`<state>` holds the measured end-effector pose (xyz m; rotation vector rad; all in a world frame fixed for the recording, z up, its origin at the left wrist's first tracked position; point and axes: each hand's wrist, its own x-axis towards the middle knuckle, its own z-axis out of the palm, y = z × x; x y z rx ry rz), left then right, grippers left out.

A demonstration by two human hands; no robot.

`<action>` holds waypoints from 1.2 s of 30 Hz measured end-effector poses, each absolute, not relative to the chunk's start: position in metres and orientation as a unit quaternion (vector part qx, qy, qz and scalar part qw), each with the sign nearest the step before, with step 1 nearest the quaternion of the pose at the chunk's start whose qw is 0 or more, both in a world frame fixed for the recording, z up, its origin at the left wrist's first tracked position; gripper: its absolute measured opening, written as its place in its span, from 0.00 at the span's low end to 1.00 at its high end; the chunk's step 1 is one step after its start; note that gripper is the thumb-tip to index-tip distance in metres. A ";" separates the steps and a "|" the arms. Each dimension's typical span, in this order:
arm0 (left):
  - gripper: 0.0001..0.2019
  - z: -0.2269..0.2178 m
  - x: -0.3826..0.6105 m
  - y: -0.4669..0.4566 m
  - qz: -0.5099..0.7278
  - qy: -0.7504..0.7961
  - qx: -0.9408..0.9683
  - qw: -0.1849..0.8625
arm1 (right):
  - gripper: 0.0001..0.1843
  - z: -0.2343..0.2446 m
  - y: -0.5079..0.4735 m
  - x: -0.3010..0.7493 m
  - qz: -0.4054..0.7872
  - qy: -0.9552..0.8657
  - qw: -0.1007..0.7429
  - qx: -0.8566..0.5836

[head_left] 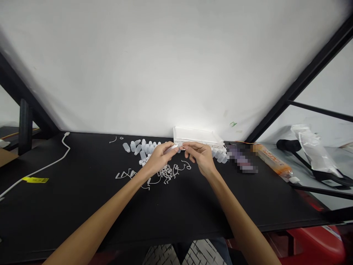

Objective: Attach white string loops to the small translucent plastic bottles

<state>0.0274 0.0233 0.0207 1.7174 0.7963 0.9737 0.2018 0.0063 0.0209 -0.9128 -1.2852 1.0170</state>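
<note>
Both my hands meet over the middle of a black table [82, 198]. My left hand [160, 157] pinches a small white plastic piece [174, 147] between thumb and fingers. My right hand [200, 154] is closed too, its fingertips pinching the same piece from the right. Beneath the hands lies a tangle of thin white plastic strips [165, 173]. A heap of small translucent plastic bottles [142, 147] lies just behind the left hand, and a few more bottles [220, 154] lie beside the right hand. A shallow white tray [197, 135] stands against the wall behind both hands.
A white cable [52, 163] with a yellow tag [35, 180] runs across the table's left side. To the right lie an orange tube [271, 159], a black stand [309, 163] and a clear plastic bag [311, 145]. A red object [317, 244] sits below the table's right edge.
</note>
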 end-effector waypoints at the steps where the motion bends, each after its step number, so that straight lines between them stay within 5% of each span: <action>1: 0.13 0.021 0.028 0.023 0.398 0.327 0.712 0.477 | 0.10 0.021 0.006 0.201 0.438 -0.548 0.595 -0.393; 36: 0.15 0.022 0.027 0.022 0.372 0.330 0.747 0.442 | 0.10 0.020 0.005 0.198 0.428 -0.562 0.584 -0.399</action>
